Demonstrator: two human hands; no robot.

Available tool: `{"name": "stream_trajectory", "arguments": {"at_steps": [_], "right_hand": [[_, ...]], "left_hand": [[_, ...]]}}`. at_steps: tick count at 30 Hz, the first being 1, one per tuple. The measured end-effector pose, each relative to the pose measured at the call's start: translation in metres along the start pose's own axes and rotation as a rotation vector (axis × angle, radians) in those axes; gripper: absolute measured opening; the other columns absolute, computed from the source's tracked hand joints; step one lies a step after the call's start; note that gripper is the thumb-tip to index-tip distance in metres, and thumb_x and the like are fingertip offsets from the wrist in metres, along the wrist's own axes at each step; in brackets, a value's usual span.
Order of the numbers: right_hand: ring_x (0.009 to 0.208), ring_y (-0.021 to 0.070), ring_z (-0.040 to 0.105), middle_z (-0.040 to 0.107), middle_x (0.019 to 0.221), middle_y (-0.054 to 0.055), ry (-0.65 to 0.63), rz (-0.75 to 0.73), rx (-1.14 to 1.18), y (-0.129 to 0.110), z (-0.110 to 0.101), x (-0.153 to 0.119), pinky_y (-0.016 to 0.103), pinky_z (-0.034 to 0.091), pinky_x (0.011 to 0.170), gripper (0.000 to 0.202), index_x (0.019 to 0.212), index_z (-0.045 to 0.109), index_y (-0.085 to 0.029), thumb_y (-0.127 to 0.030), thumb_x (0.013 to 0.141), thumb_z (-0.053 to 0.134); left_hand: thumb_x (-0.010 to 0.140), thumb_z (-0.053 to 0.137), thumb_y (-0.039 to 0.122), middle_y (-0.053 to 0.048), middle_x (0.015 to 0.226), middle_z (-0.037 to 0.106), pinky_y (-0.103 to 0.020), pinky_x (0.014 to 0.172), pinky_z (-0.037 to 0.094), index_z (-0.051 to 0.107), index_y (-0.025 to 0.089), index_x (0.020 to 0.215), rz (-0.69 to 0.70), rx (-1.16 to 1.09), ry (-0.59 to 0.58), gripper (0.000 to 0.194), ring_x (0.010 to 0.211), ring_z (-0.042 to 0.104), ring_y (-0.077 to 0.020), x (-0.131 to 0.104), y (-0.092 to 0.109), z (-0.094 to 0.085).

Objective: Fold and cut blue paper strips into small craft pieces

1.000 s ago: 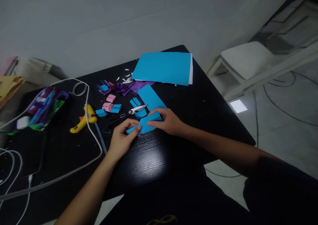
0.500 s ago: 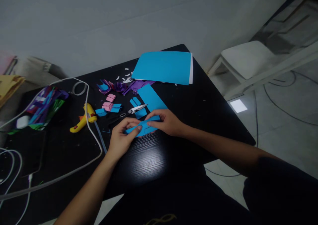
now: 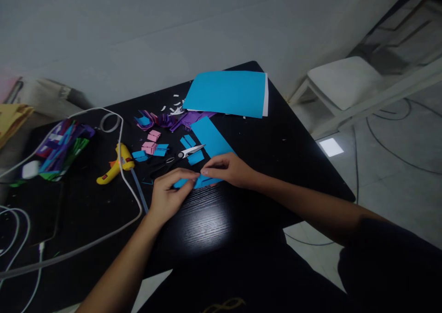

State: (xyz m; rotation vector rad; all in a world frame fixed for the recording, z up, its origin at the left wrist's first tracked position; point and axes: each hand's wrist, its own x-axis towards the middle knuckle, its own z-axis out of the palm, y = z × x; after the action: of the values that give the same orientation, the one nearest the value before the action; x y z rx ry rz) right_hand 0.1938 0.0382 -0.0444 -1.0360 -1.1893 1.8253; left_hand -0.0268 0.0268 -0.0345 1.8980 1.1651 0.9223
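The left hand [image 3: 172, 192] has its thumb and fingers closed on one end of a small folded blue paper [image 3: 203, 182]; the right hand [image 3: 232, 170] pinches the same paper near its middle, with the fingers bent and almost shut; this paper is between the two hands, at the near side of the table [image 3: 279, 165]; just beyond it lie the scissors [image 3: 186, 152], with blades partly apart, and a blue strip [image 3: 213, 137]; the yellow glue gun [image 3: 120, 163] rests farther left, under a white cable [image 3: 137, 198].

Indoor craft workspace, black table [image 3: 293, 161], yellow glue gun [image 3: 126, 159], scissors [image 3: 183, 154], blue sheets [image 3: 226, 94]
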Motion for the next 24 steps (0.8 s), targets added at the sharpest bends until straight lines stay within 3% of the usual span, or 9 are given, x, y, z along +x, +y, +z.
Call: {"name": "stream_trajectory", "arguments": {"at_steps": [3,8,14,24], "right_hand": [[0.084,0.0204,0.077,0.079,0.085,0.005,-0.025,-0.021,-0.027,0.0044,-0.0015,0.0012,0.033,0.065,0.071,0.022,0.090,0.080,-0.017,-0.033,0.076,0.084],[0.088,0.0199,0.078,0.081,0.090,0.006,-0.005,-0.148,-0.150,0.0073,-0.0029,0.0021,0.034,0.062,0.085,0.019,0.091,0.080,-0.016,-0.030,0.077,0.084],[0.090,0.0188,0.077,0.080,0.091,0.006,0.071,-0.275,-0.308,0.0098,-0.0005,0.0000,0.033,0.061,0.088,0.014,0.092,0.079,-0.016,-0.026,0.082,0.079],[0.090,0.0181,0.076,0.080,0.091,0.004,0.082,-0.322,-0.366,0.0060,-0.0019,-0.0013,0.032,0.059,0.088,0.011,0.091,0.078,-0.018,-0.027,0.085,0.078]], "left_hand": [[0.090,0.069,0.019,-0.003,0.092,0.079,-0.027,0.081,0.056,0.078,0.022,0.094,0.063,0.065,-0.029,0.010,0.085,0.074,-0.0171,-0.0018,0.0033,0.0001],[0.091,0.068,0.027,-0.004,0.097,0.079,-0.026,0.077,0.056,0.074,0.020,0.111,-0.053,0.062,-0.046,0.022,0.088,0.074,-0.0187,-0.0024,0.0044,-0.0022],[0.094,0.066,0.037,0.000,0.078,0.077,-0.023,0.065,0.051,0.078,0.020,0.092,-0.164,0.086,-0.112,0.021,0.067,0.069,-0.0143,0.0006,0.0001,-0.0011],[0.092,0.070,0.036,0.001,0.078,0.077,-0.023,0.068,0.052,0.079,0.021,0.090,-0.161,0.041,-0.099,0.017,0.069,0.070,-0.0140,-0.0010,-0.0039,-0.0022]]}}
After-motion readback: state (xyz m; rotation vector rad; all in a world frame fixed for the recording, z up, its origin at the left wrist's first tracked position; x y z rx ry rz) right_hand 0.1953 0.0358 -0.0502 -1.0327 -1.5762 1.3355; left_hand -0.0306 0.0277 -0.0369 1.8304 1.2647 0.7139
